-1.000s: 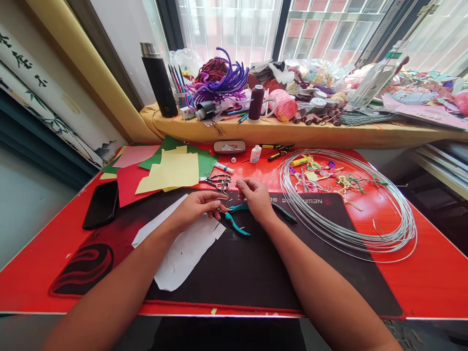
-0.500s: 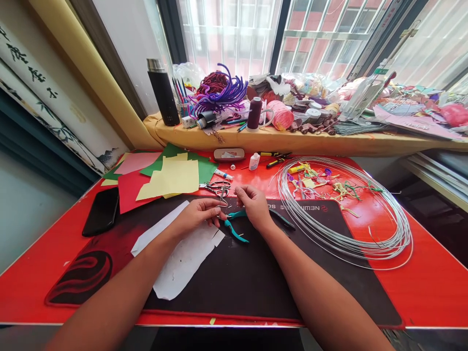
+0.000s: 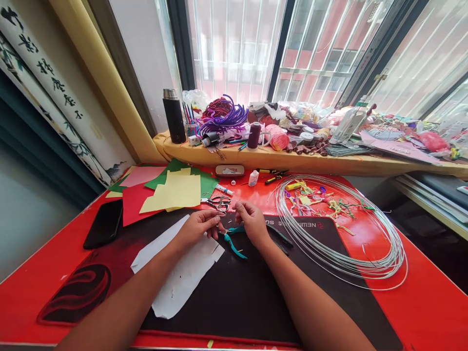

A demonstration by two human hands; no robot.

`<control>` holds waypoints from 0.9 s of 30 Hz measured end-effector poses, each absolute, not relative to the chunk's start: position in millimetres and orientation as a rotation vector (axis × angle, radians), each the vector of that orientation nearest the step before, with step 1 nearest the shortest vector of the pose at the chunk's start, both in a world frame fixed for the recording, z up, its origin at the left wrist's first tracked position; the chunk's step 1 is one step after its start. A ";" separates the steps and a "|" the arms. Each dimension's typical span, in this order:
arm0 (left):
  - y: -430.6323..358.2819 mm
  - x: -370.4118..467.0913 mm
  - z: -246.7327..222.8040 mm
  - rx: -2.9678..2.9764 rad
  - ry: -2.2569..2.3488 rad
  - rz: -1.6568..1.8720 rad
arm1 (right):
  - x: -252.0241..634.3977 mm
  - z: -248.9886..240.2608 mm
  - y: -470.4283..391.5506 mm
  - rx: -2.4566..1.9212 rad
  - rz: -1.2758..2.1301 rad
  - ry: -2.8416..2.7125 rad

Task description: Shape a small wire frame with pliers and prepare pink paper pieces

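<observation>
My left hand (image 3: 201,226) is closed in a pinch on a thin bent wire (image 3: 221,213), held above the mat. Just to its right, my right hand (image 3: 251,222) is also pinched, fingertips close to the wire; what lies between them is too fine to make out. Below and between the hands are the teal handles of pliers (image 3: 236,248), partly hidden by my right hand. Scissors (image 3: 219,201) lie behind my fingers. A cut white paper sheet (image 3: 183,282) rests under my left forearm and hand.
A large coil of silvery wire (image 3: 397,253) lies on the right, around colourful scraps. Coloured paper (image 3: 175,190) and a black phone (image 3: 104,224) are at the left. A glue bottle (image 3: 253,178) stands at the back. The windowsill holds yarn, a thermos (image 3: 173,117) and craft supplies.
The camera view has tilted up, so the scene sits lower in the picture. Both hands keep nearly the same pinched pose and place over the mat.
</observation>
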State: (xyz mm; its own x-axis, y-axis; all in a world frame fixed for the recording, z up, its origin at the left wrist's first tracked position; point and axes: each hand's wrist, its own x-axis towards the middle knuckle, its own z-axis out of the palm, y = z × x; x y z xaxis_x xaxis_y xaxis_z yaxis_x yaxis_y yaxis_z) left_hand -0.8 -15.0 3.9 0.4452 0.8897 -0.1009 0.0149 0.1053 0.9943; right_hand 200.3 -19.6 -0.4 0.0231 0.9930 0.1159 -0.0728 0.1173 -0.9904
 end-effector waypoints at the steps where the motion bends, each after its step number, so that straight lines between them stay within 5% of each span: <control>1: -14.9 -0.7 4.4 1.306 0.896 0.805 | 199.2 0.5 -20.6 -1.078 1.154 -1.204; 27: -23.0 0.9 6.5 1.451 0.872 0.729 | 187.4 -6.8 -30.6 -1.111 1.101 -1.527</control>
State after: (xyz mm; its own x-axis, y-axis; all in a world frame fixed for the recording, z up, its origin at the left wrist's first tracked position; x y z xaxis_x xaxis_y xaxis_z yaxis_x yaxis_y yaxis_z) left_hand 0.9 -23.0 6.5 0.5172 0.8537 -0.0606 0.0917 0.0151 0.9957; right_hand 187.4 -30.6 -6.8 -0.1699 0.9713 0.1667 0.1490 0.1925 -0.9699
